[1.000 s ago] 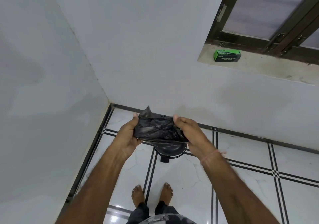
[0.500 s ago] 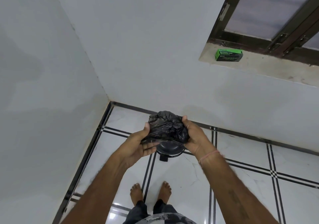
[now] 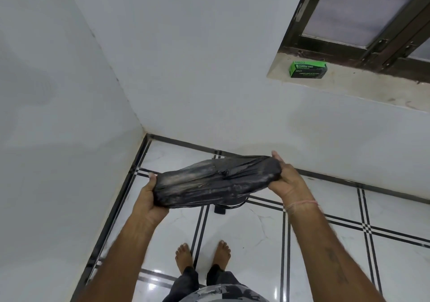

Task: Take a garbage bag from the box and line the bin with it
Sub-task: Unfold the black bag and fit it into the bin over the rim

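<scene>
Both ends of the bag point(image 3: 216, 181) are gripped: the left hand point(image 3: 149, 199) curls round the left end, the right hand point(image 3: 288, 180) round the right. The box point(image 3: 307, 69) lies on the sill point(image 3: 372, 89), far right.

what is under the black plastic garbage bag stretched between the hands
Below the black plastic garbage bag, a dark curved rim and small black pedal, likely the bin's, show on the white tiled floor. The bag hides the rest.

White walls point(image 3: 186, 57): two, joined at corner. Floor point(image 3: 256, 231): glossy white tile, crossed by paired black lines, edged by dark border strip point(image 3: 183, 143). Window point(image 3: 360, 5): dark frame, frosted panes. Sill point(image 3: 372, 89): beige stone, stained.
</scene>
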Motion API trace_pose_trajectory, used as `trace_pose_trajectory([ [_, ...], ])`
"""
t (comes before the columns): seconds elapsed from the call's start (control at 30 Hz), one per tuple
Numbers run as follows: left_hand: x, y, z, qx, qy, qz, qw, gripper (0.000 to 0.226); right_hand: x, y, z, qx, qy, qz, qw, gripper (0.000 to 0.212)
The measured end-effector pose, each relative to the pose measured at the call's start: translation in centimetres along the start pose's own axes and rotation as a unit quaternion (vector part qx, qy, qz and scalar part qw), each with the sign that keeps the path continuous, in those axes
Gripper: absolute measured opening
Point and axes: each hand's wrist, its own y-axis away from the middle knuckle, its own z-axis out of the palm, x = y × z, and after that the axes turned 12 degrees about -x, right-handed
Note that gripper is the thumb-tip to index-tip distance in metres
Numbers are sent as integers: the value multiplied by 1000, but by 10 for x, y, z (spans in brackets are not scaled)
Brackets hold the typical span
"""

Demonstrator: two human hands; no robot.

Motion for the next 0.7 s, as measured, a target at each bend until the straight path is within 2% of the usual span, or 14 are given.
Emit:
trace_pose_trajectory([
  [0.07,7,-2,-7,4,-11,0,1000,38,-1,2,-2,-59,54,-43,996,15],
  [0.13,12,-7,-6,7,-19,-5,1000,37,3,5,-3,-129,160,-59,977,20],
  [0.2,14,-18,-4,4,-47,12,999,32,11,7,1,-158,291,-48,942,31],
  [0.27,17,-34,3,-7,-108,53,993,30,14,4,14,-161,368,-17,915,40],
  [0.33,24,-43,25,-28,-151,86,984,33,9,-2,36,-160,404,22,901,52],
  [0.4,42,-46,63,-62,-184,132,972,33,-6,-10,66,-177,421,18,889,65],
  [0.5,77,-41,118,-160,-262,213,927,32,-35,-9,115,-199,449,-79,868,74],
  [0.57,92,-38,134,-184,-289,238,909,29,-44,-9,133,-193,474,-129,849,74],
  [0.63,96,-42,126,-176,-293,230,911,25,-41,-22,123,-165,510,-130,834,73],
  [0.7,88,-48,100,-136,-267,180,937,29,-30,-34,98,-133,496,-83,854,77],
])
